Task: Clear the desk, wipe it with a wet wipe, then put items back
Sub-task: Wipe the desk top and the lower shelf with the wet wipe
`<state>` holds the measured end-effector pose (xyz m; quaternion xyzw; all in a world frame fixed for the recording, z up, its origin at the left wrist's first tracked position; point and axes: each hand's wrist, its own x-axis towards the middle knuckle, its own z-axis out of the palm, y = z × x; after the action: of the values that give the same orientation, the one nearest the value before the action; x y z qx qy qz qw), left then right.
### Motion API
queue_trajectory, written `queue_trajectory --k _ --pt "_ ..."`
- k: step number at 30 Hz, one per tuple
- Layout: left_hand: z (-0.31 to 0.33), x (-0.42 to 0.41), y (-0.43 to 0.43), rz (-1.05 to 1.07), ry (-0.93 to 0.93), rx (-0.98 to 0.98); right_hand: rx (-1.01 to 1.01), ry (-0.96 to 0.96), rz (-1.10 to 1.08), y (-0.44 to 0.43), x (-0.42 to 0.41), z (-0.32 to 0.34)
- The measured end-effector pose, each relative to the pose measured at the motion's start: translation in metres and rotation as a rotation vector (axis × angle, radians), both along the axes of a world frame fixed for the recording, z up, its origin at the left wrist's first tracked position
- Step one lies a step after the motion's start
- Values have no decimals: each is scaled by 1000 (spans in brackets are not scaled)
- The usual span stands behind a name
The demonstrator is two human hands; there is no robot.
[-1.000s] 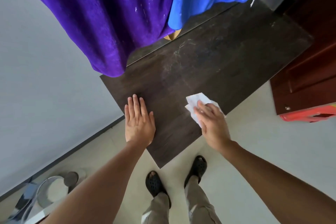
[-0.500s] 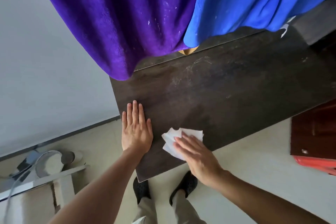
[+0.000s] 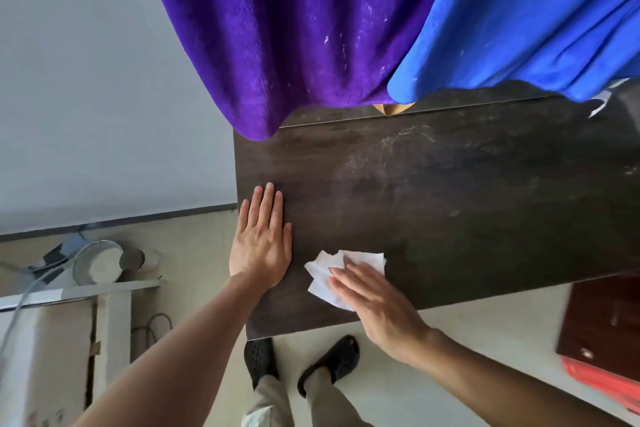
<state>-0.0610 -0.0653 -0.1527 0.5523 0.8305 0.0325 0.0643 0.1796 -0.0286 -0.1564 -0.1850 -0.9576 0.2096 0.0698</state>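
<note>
At the near-left corner of the dark wood-grain desk (image 3: 450, 204), the right hand (image 3: 377, 308) presses a crumpled white wet wipe (image 3: 323, 279) under flat fingers to scrub; the left hand (image 3: 261, 246) lies flat, released, apparently bracing.

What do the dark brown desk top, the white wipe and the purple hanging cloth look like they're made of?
Dark brown desk top: probably wood-grain laminate or veneer, matte, with streaky grain and pale scuffs. White wipe: thin nonwoven, tissue-like sheet, crumpled under the right hand. Purple hanging cloth: plush fleece or microfibre, with soft folds and a fuzzy nap with white lint specks.
</note>
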Motion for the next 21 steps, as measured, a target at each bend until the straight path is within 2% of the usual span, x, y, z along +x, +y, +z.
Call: queue_trajectory --k 3,7,9,13,16,21 --pt "0 -1 0 -2 6 1 19 10 -24 49 -23 2" --pt "0 -1 -1 -2 -6 18 18 -37 -301 148 -82 7" --pt "0 -2 -1 -1 -17 17 13 -56 -338 142 -92 6" --pt "-1 -3 -1 1 -36 20 16 -43 -40 55 -53 3" --pt "0 -3 -2 -5 -43 28 15 -46 63 74 -45 4" --pt "0 -4 0 -7 -44 34 66 -99 -403 188 -104 -1"
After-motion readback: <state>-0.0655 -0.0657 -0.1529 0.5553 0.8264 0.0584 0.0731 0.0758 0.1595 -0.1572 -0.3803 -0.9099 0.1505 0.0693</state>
